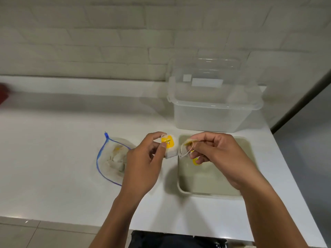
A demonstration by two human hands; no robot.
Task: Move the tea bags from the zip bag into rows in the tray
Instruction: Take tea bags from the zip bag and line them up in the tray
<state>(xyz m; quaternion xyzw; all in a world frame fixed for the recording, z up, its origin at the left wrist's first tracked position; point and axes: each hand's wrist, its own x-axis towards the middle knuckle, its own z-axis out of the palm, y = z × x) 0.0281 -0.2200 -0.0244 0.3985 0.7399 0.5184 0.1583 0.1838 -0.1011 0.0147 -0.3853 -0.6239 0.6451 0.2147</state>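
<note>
Barely begun: the beige rectangular tray [249,149] on the white worktop [53,167] shows no rows. The left hand [143,161] pinches a yellow-tagged white tea bag [169,146]; the right hand [213,154] pinches tangled bags and strings [185,149] over the tray. More bags remain in the clear blue-edged zip bag [112,158], left.

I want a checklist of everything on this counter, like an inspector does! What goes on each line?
Surface: white counter, ending at a tiled wall.
Job's things: zip bag lies open at the left with tea bags inside; tray lies at the right, and no rows show in it yet.
Clutter: clear lidded box behind the tray; a blurred red thing at the far left edge.
Grippers: left hand pinches a tea bag by its yellow tag; right hand pinches another tea bag over the tray.
Cables: nothing seen, only the tea bags' strings.
Surroundings: floor tiles below the counter's front edge.
</note>
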